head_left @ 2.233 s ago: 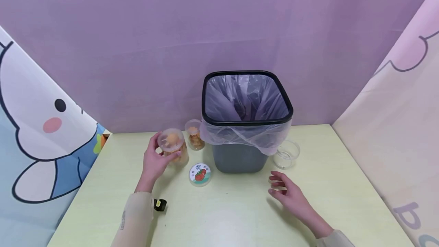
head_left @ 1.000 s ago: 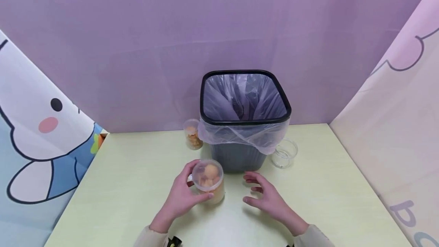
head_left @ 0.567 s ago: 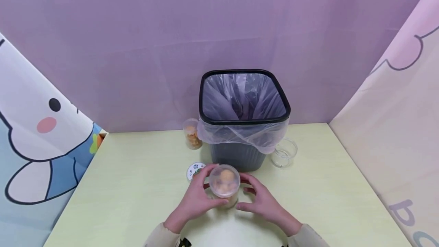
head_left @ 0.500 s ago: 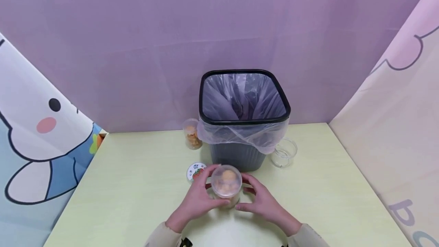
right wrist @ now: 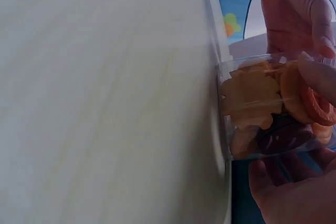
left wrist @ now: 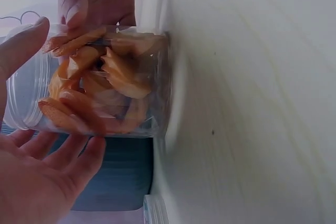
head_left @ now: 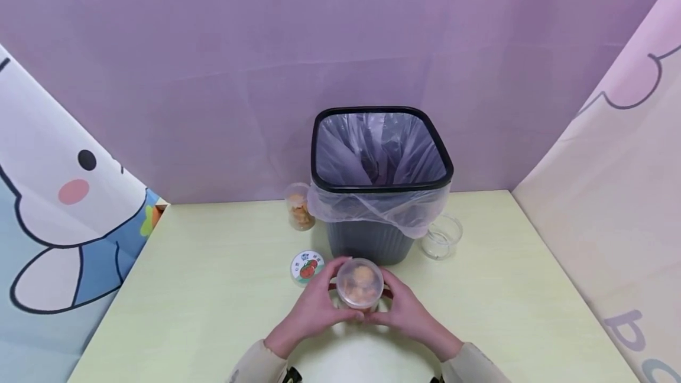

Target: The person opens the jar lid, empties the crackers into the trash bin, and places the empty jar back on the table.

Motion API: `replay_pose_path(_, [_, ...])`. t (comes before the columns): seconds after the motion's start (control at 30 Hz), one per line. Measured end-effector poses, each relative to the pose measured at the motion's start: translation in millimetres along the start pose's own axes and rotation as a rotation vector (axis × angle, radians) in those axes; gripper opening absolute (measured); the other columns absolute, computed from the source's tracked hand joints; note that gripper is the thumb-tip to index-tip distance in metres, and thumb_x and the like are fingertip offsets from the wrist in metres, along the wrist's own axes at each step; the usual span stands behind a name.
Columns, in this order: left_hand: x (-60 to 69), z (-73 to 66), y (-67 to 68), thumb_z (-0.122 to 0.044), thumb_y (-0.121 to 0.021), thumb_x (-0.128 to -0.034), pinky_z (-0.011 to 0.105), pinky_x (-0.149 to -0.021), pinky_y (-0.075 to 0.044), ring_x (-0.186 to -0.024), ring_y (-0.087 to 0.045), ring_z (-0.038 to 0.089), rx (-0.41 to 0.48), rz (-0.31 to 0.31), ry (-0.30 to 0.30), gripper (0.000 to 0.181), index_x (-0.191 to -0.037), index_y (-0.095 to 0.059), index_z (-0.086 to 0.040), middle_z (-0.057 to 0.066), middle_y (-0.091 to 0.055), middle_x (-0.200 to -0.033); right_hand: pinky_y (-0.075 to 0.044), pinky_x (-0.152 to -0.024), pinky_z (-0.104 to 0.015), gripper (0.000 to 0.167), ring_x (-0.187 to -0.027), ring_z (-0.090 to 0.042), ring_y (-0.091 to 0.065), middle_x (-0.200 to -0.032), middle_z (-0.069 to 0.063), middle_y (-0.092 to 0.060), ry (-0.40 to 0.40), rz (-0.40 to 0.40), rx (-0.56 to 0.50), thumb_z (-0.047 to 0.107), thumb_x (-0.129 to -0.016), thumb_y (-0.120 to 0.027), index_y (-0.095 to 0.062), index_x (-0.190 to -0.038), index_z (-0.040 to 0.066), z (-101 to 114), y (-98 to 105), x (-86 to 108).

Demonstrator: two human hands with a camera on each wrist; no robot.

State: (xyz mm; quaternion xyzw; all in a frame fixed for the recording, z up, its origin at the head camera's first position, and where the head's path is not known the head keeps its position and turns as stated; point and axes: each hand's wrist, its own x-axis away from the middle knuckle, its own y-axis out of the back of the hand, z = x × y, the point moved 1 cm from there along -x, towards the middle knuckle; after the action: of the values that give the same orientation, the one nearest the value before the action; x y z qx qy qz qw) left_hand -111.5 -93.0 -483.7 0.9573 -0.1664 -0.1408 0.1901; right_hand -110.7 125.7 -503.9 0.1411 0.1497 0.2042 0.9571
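Midway between the left and right edges of the tabletop [head_left: 213, 265], the left hand [head_left: 317, 305] and right hand [head_left: 403, 310] together grip the cookie jar [head_left: 360, 283], probably light, stiff, slippery, best held around its wall.

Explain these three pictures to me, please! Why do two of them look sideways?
There's no machine here, just a person's two bare hands. The big picture comes from a camera on their head, looking down. The other two come from cameras strapped to the wrists, tipped over, so the table looks sideways.

The left hand and right hand hold a clear jar between them, with orange-brown snacks inside. On the table stands a grey bin lined with a bag. Left of it are another snack jar and a round thing with a tomato picture; to its right is a clear round tub.
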Motion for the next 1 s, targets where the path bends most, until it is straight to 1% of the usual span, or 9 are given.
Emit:
replay_pose_path(0.2, [-0.3,-1.4,-0.5,-0.039,-0.094,-0.065,0.039,-0.095,-0.05,-0.124,-0.052,0.019,-0.028,0.011,-0.025,0.099,-0.147,-0.043,-0.015,-0.004,-0.053,-0.139,-0.046,-0.1,-0.043,0.085,-0.125,-0.024,-0.051,-0.137,-0.007,-0.056,-0.009,-0.006,0.014,0.015,-0.069,-0.091,-0.048,-0.143,0.011,-3.3,-0.6,-1.0])
replay_pose_path(0.33, [-1.1,-2.6,1.2,-0.036,-0.093,-0.068,0.04,-0.099,-0.047,-0.129,-0.049,0.021,-0.011,0.034,-0.059,0.1,-0.15,-0.04,-0.014,-0.004,-0.049,-0.146,-0.043,-0.102,-0.045,0.09,-0.127,-0.024,-0.05,-0.139,-0.003,-0.056,-0.021,0.002,-0.003,0.021,-0.068,-0.092,-0.047,-0.145,0.016,-3.6,-1.3,-3.4])
replay_pose_path(0.37, [-1.5,-3.6,2.0,-0.036,-0.092,-0.0689,0.04,-0.1,-0.046,-0.13,-0.048,0.02,-0.008,0.041,-0.069,0.1,-0.151,-0.039,-0.013,-0.004,-0.048,-0.148,-0.042,-0.103,-0.045,0.091,-0.128,-0.024,-0.049,-0.14,-0.002,-0.055,-0.022,0.005,-0.008,0.022,-0.068,-0.093,-0.047,-0.146,0.017,-3.2,-1.2,-4.2])
replay_pose_path(0.43, [-1.9,-15.3,5.5,-0.028,-0.092,-0.0695,0.041,-0.102,-0.045,-0.132,-0.048,0.024,0.009,0.054,-0.081,0.099,-0.151,-0.039,-0.009,0.0,-0.048,-0.149,-0.04,-0.104,-0.045,0.093,-0.128,-0.023,-0.049,-0.14,0.0,-0.055,-0.026,0.01,-0.017,0.024,-0.067,-0.094,-0.046,-0.147,0.02,-2.7,-1.2,-5.9])
replay_pose_path(0.53, [-4.1,-16.4,7.8,-0.025,-0.092,-0.0711,0.042,-0.104,-0.044,-0.134,-0.046,0.023,0.016,0.079,-0.094,0.096,-0.151,-0.039,-0.011,-0.002,-0.046,-0.151,-0.039,-0.106,-0.044,0.096,-0.129,-0.023,-0.05,-0.14,0.002,-0.055,-0.03,0.02,-0.027,0.024,-0.065,-0.094,-0.045,-0.147,0.023,-2.3,-0.4,-8.1])
replay_pose_path(0.6, [-6.3,-16.3,9.3,-0.023,-0.091,-0.072,0.044,-0.106,-0.042,-0.136,-0.044,0.023,0.031,0.1,-0.096,0.095,-0.151,-0.04,-0.013,-0.002,-0.046,-0.151,-0.038,-0.107,-0.041,0.097,-0.128,-0.024,-0.05,-0.14,0.002,-0.055,-0.039,0.031,-0.051,0.023,-0.065,-0.095,-0.045,-0.147,0.023,-3.0,-0.2,-9.5])
replay_pose_path(0.67, [-9.4,-6.1,9.0,-0.028,-0.09,-0.073,0.044,-0.107,-0.04,-0.137,-0.042,0.018,0.038,0.122,-0.101,0.093,-0.152,-0.04,-0.021,-0.009,-0.044,-0.151,-0.038,-0.107,-0.038,0.096,-0.128,-0.025,-0.05,-0.14,0.001,-0.054,-0.052,0.048,-0.091,0.021,-0.065,-0.094,-0.044,-0.147,0.023,-4.2,-0.1,-10.5])
replay_pose_path(0.8, [-13.7,-6.1,12.4,-0.026,-0.091,-0.0721,0.046,-0.109,-0.038,-0.138,-0.04,0.017,0.058,0.161,-0.107,0.093,-0.151,-0.042,-0.025,-0.011,-0.045,-0.15,-0.039,-0.105,-0.032,0.093,-0.128,-0.026,-0.05,-0.14,-0.004,-0.053,-0.074,0.079,-0.162,0.015,-0.067,-0.093,-0.044,-0.146,0.019,-7.9,-0.2,-11.7])
replay_pose_path(1.0, [-17.8,-3.2,15.1,-0.024,-0.093,-0.0686,0.045,-0.107,-0.041,-0.136,-0.044,0.019,0.034,0.166,-0.148,0.09,-0.147,-0.049,-0.019,-0.007,-0.047,-0.149,-0.04,-0.104,-0.03,0.092,-0.126,-0.023,-0.051,-0.137,-0.006,-0.054,-0.094,0.097,-0.19,0.009,-0.064,-0.094,-0.046,-0.143,0.017,-9.6,-0.1,-15.0])
